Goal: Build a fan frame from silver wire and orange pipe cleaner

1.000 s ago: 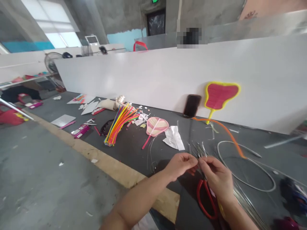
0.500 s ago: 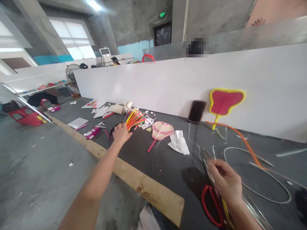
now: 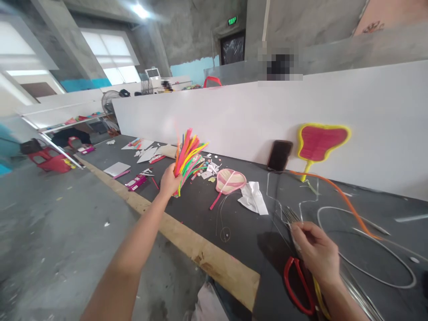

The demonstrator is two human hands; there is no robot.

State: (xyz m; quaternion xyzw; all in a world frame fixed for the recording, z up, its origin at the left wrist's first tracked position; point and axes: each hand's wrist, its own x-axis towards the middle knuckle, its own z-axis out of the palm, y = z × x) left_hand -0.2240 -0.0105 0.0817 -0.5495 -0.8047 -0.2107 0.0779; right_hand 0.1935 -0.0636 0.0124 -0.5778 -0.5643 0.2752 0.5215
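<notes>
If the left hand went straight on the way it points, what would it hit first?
The left hand holds the bundle of coloured stems. Carried on along the forearm's line, they would likely meet the white partition first, passing over paper scraps on the table; depth is unclear.

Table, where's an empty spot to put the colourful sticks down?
Bare table lies between the wooden edge and the pink fan, just right of the colourful sticks in the left hand. Crowded: paper scraps behind the sticks, and wires and red scissors around the right hand.
</notes>
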